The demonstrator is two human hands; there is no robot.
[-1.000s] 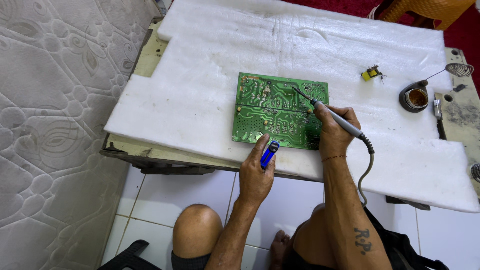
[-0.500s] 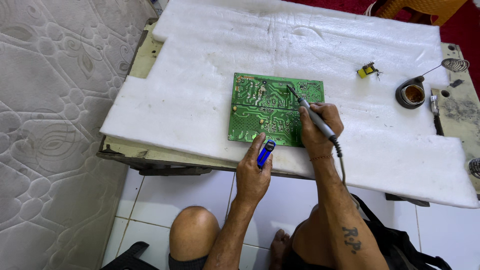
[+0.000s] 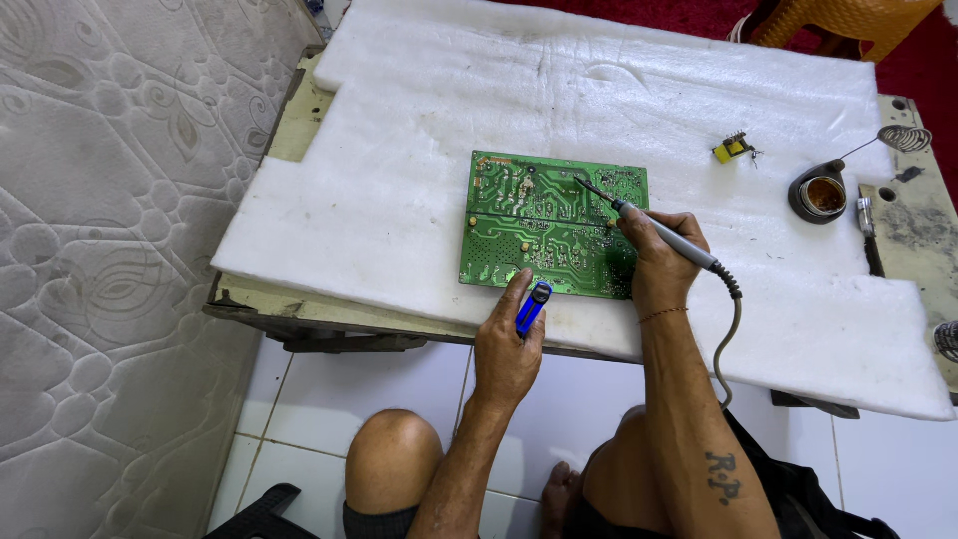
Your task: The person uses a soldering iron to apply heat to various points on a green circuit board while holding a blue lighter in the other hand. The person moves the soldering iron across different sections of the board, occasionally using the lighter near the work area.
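R hand [image 3: 661, 262] soldering iron [image 3: 654, 228]: tip up-left on green board [image 3: 539, 225].

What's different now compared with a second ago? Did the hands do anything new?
Very little. The right hand keeps its grip on the soldering iron, the tip staying over the upper right part of the green circuit board. The left hand still holds the blue tool at the board's near edge. The small yellow part and the round tin lie as before.
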